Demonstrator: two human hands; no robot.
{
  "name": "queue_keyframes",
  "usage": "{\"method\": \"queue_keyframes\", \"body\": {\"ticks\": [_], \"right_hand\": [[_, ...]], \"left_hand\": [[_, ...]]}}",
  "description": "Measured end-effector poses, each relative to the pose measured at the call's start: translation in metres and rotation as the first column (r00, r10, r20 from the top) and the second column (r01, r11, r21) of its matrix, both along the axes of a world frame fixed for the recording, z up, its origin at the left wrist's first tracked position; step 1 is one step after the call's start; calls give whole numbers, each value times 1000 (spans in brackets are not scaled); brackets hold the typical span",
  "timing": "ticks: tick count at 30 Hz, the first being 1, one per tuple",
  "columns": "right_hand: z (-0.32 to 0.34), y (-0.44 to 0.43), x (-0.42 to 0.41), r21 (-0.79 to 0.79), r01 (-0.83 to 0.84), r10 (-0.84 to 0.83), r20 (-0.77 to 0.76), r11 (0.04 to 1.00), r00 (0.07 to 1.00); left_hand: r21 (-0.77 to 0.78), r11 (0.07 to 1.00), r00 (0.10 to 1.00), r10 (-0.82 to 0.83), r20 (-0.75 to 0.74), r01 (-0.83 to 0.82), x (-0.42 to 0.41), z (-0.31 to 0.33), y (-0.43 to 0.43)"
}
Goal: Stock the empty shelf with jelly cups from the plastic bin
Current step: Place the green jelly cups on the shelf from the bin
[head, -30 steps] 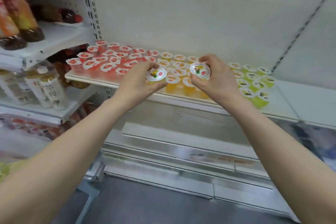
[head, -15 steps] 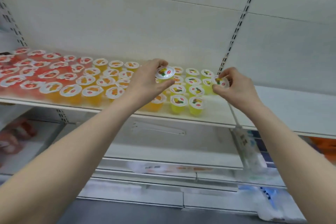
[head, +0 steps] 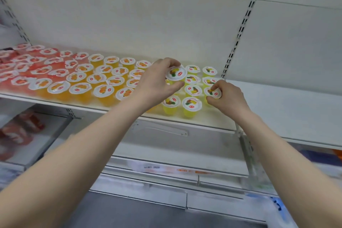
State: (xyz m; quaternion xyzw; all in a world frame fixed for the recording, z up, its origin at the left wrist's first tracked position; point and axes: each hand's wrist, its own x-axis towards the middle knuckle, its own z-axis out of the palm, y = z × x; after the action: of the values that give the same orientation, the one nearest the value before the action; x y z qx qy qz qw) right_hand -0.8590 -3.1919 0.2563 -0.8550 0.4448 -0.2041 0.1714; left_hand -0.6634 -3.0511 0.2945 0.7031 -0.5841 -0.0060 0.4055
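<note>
A white shelf carries rows of jelly cups: red ones at the left, orange ones in the middle, yellow-green ones at the right. My left hand grips a yellow jelly cup by its rim, held above the yellow group. My right hand pinches another yellow jelly cup down at the right end of the yellow rows, on or just above the shelf. The plastic bin is out of view.
A slotted upright runs down the back wall just right of the yellow cups. Beyond it lies bare white shelf. Lower shelves with price-strip rails sit below. Red packaged goods lie lower left.
The view swung right along the shelf. Both hands carried their cups from over the orange rows to the yellow group, and the right hand has lowered its cup to the right end.
</note>
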Motion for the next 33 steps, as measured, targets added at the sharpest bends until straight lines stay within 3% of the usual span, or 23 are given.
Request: {"method": "queue_keyframes", "body": {"ticks": [8,13,18,26,33], "right_hand": [[2,-16,-21,-25,-121,121,-20,992,993],[9,-29,-40,-129,-93,90,-27,987,996],[7,-41,-49,-164,-82,80,-23,983,997],[3,-46,-49,-160,-99,105,30,982,994],[4,-45,-41,-183,-138,144,22,973,989]], "left_hand": [[-14,987,986,-159,53,160,-34,-2,-17],[58,971,932,-240,272,233,-61,-13,-31],[8,978,889,-191,416,207,-79,-29,-45],[-9,987,919,-146,367,160,-87,-44,-48],[-16,993,872,-93,480,115,-78,-56,-40]]}}
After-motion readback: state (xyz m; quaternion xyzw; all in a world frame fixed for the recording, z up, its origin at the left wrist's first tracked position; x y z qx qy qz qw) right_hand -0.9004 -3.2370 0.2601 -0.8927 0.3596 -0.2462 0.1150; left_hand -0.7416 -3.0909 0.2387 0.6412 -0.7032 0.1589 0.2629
